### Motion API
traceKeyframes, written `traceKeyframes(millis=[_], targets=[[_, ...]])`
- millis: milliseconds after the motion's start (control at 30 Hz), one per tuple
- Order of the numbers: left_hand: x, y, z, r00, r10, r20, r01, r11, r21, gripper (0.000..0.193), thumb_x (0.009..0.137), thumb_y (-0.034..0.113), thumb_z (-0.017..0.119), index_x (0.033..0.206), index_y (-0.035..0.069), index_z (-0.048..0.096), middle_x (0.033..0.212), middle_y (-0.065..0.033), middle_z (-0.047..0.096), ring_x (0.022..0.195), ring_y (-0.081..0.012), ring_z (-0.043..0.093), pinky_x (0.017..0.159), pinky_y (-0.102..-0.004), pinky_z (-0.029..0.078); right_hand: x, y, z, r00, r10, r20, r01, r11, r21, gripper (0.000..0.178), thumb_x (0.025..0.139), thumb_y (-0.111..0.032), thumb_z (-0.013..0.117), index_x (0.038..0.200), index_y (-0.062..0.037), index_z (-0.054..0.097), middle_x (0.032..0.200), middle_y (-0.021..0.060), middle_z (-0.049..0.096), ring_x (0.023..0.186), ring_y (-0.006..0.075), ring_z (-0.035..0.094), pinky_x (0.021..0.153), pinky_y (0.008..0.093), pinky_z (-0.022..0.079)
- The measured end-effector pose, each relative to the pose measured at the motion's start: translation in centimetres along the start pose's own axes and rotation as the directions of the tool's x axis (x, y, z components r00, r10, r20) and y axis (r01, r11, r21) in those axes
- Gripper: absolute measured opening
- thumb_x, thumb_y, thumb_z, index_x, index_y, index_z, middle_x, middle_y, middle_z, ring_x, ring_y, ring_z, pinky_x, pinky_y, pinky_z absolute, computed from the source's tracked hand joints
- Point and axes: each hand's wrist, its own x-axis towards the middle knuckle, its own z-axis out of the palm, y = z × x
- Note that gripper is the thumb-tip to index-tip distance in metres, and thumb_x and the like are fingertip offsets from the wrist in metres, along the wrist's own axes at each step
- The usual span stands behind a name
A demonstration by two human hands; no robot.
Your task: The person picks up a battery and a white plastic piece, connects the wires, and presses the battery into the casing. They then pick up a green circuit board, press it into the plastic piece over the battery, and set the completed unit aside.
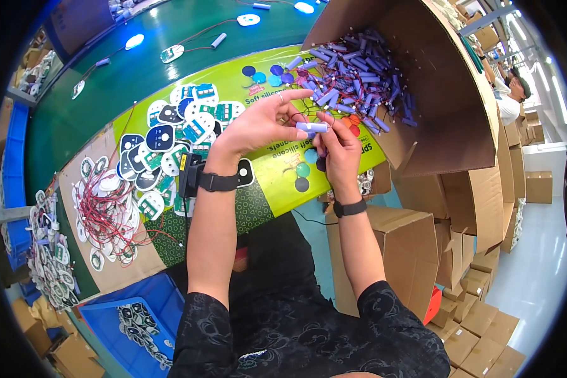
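A purple cylindrical battery cell (311,127) is held level above the lime-green printed mat (277,167). My left hand (264,126) pinches its left end with the thumb below, while the index finger stretches out over it. At the cell's other end, my right hand (341,150) is closed, its thumb and fingertips pressed together around the thin leads there; exactly what they grip is partly hidden. Just beyond both hands, a heap of similar purple cells (359,72) with red and black wires spills from a tipped cardboard box (447,120).
Left of my left wrist lie piled white-and-green circuit boards (198,126) and dark rounded panels (160,137). Round white parts with red wires (110,211) cover cardboard farther left. Wired boards with lit lamps (249,20) rest on the green belt (116,79). A blue bin (101,321) stands below.
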Motion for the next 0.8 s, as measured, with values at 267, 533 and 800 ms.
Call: traceKeyframes(millis=[267,533,800], targets=[[0.4,0.1,0.3,0.988,0.051,-0.145,-0.026,0.986,0.166,0.076,0.081,-0.002,0.079,0.149,0.004,0.046,0.1,-0.0069,0.07,0.095,-0.0128,0.064,0.087,-0.0278,0.05,0.1,0.1,0.2,0.981,-0.015,-0.192,0.054,0.979,0.198,0.017,0.104,-0.017,0.059,0.108,-0.0008,0.056,0.094,0.0088,0.065,0.075,0.013,0.068,0.066,0.0241,0.055],[0.5,0.3,1.0,0.993,0.068,-0.093,-0.051,0.984,0.169,0.067,0.083,-0.002,0.077,0.144,0.003,0.051,0.105,-0.0088,0.07,0.098,-0.0141,0.066,0.087,-0.0281,0.053,0.1,-0.4,0.9,0.987,0.015,-0.158,-0.024,0.998,-0.055,0.019,0.102,-0.021,0.064,0.11,-0.0036,0.063,0.096,0.0067,0.072,0.073,0.0091,0.066,0.063,0.0211,0.052],[0.4,0.4,0.7,0.991,0.024,-0.128,-0.008,0.992,0.124,0.031,0.094,0.009,0.071,0.122,-0.002,0.066,0.1,-0.006,0.072,0.094,-0.0118,0.067,0.086,-0.027,0.053,-0.1,-3.9,0.6,0.986,0.063,-0.154,-0.033,0.982,0.186,0.025,0.107,-0.024,0.053,0.114,-0.0006,0.058,0.097,0.0111,0.069,0.089,0.0215,0.073,0.071,0.0282,0.063]])
